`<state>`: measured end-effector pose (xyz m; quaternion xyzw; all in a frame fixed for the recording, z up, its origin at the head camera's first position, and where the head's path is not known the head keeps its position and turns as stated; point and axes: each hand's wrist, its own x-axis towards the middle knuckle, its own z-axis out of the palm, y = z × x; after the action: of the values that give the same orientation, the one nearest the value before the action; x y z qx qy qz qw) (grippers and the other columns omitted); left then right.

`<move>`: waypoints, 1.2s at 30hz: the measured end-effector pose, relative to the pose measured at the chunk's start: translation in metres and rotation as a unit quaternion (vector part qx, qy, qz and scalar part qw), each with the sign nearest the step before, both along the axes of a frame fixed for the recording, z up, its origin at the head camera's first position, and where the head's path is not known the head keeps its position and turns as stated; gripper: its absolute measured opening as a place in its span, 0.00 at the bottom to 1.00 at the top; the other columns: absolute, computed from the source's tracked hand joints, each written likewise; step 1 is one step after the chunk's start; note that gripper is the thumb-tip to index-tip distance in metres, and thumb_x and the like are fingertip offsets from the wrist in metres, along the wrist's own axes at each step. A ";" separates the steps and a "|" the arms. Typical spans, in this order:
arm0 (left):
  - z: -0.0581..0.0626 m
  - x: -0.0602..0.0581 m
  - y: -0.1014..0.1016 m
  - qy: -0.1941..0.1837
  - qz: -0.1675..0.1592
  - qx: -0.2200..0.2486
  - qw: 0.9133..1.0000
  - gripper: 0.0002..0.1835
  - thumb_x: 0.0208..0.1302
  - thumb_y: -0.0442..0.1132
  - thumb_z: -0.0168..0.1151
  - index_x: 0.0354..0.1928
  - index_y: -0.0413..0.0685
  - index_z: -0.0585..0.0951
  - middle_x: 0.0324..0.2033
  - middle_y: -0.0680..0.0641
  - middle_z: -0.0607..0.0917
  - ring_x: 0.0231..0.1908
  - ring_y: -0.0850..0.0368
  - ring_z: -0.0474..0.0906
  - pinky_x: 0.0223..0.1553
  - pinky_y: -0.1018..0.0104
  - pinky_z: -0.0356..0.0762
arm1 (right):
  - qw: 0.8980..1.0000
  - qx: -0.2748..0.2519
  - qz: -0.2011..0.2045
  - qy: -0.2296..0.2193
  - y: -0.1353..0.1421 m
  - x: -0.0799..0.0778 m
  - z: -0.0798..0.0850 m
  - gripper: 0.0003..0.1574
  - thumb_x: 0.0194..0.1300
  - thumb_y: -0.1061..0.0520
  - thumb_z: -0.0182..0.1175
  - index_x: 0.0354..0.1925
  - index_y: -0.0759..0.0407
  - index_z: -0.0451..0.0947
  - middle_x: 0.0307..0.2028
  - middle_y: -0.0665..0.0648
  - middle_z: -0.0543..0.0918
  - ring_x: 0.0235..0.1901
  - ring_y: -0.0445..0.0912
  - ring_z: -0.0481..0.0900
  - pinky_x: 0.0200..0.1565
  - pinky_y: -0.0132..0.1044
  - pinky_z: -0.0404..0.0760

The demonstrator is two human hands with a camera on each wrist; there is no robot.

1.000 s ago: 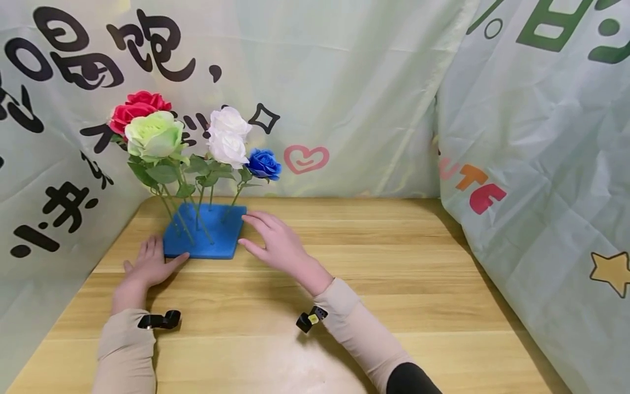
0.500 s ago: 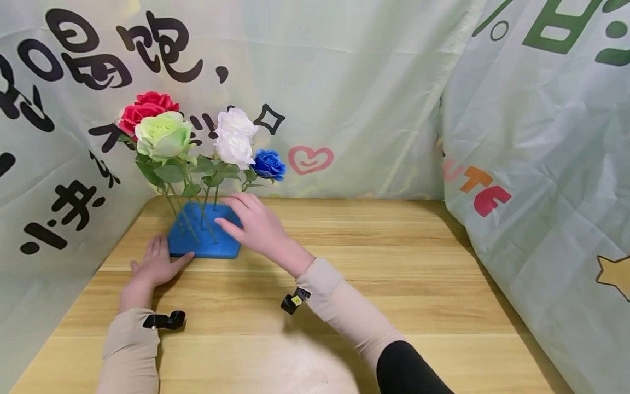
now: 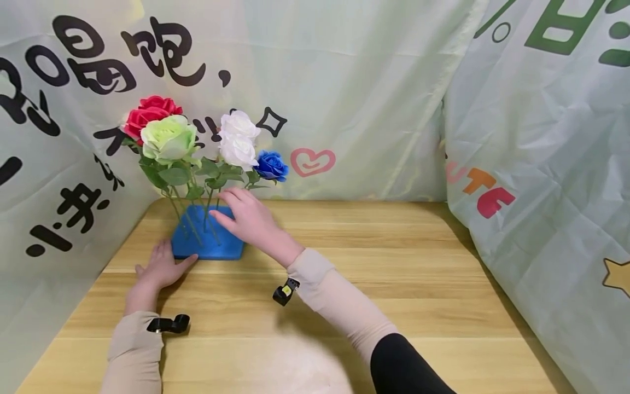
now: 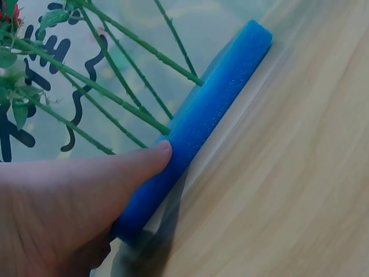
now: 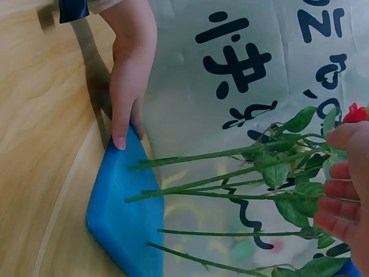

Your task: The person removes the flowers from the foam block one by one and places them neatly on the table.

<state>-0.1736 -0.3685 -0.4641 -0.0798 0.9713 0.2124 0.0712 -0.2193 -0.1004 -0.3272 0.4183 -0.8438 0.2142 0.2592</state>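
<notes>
A blue foam block [image 3: 209,249] lies flat on the table, with several artificial roses standing in it on green stems. The blooms are a red rose [image 3: 150,116], a light green rose [image 3: 169,139], white roses [image 3: 238,139] and a blue rose [image 3: 272,166]. My left hand [image 3: 161,267] rests at the block's near left corner, fingers straight along its left side; in the left wrist view the thumb [image 4: 153,158] touches its front face. Over the block's right part hovers my right hand [image 3: 251,219], fingers loosely extended near the stems; the head view does not show whether they touch.
A wooden table [image 3: 344,273] extends to the right and front. Behind it hangs a printed cloth backdrop [image 3: 369,109], with another cloth [image 3: 541,164] along the right side. Black wrist cameras sit on both sleeves.
My right hand has moved left from beside the block's right edge to over the block, near the stems. My left hand stays at the corner. The head view has shifted slightly.
</notes>
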 end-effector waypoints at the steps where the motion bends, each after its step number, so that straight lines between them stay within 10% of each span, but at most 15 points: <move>1: -0.001 0.000 0.001 0.000 0.002 0.000 1.000 0.62 0.64 0.75 0.39 0.73 0.28 0.30 0.72 0.24 0.32 0.72 0.24 0.28 0.54 0.14 0.27 | 1.000 -0.001 -0.002 0.000 -0.002 -0.001 -0.001 0.26 0.70 0.42 0.57 0.57 0.56 0.78 0.53 0.52 0.82 0.56 0.43 0.78 0.61 0.29 0.74; 17: 0.013 0.006 0.019 -0.032 0.027 -0.009 0.999 0.64 0.63 0.76 0.40 0.72 0.25 0.30 0.72 0.23 0.31 0.72 0.26 0.27 0.56 0.16 0.24 | 0.995 -0.083 -0.044 -0.029 -0.040 -0.010 0.011 0.20 0.71 0.47 0.57 0.51 0.59 0.78 0.46 0.53 0.84 0.46 0.43 0.82 0.48 0.30 0.81; 36: 0.014 0.011 0.024 -0.030 0.032 -0.015 0.999 0.62 0.65 0.74 0.40 0.72 0.26 0.31 0.72 0.23 0.32 0.73 0.27 0.27 0.57 0.16 0.24 | 0.993 -0.020 -0.114 0.026 -0.066 -0.018 0.004 0.11 0.72 0.50 0.55 0.41 0.55 0.79 0.35 0.50 0.85 0.35 0.42 0.84 0.43 0.32 0.82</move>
<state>-0.1630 -0.3446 -0.4499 -0.1183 0.9686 0.1979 0.0926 -0.2368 -0.1660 -0.3235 0.3196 -0.8743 0.1891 0.3124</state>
